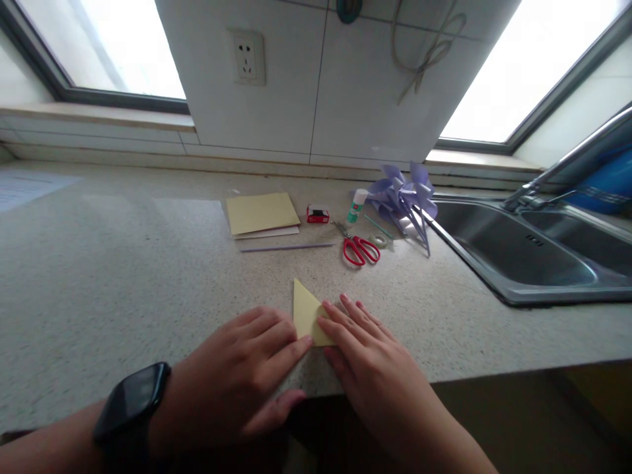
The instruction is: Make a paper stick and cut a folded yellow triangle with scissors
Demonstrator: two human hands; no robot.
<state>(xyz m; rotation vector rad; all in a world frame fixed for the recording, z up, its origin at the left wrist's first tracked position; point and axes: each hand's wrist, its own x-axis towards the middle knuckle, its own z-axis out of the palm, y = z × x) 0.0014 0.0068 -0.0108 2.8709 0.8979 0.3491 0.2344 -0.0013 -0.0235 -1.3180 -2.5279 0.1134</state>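
A small piece of yellow paper (307,315), folded into a triangle, lies flat near the counter's front edge. My left hand (241,368) rests at its left side; the index fingertip presses on the lower edge, the thumb stands apart and the other fingers are bent. Flat over the triangle's right corner lies my right hand (368,352), fingers stretched out, hiding that corner. Just beyond are red-handled scissors (361,250) and a thin purple stick (286,248).
Behind lie a stack of yellow paper (263,214), a small red box (317,214), a green glue stick (356,207), a tape roll (378,241) and a thin teal stick (379,227). Purple pinwheels (402,194) lie beside the steel sink (498,289) at right.
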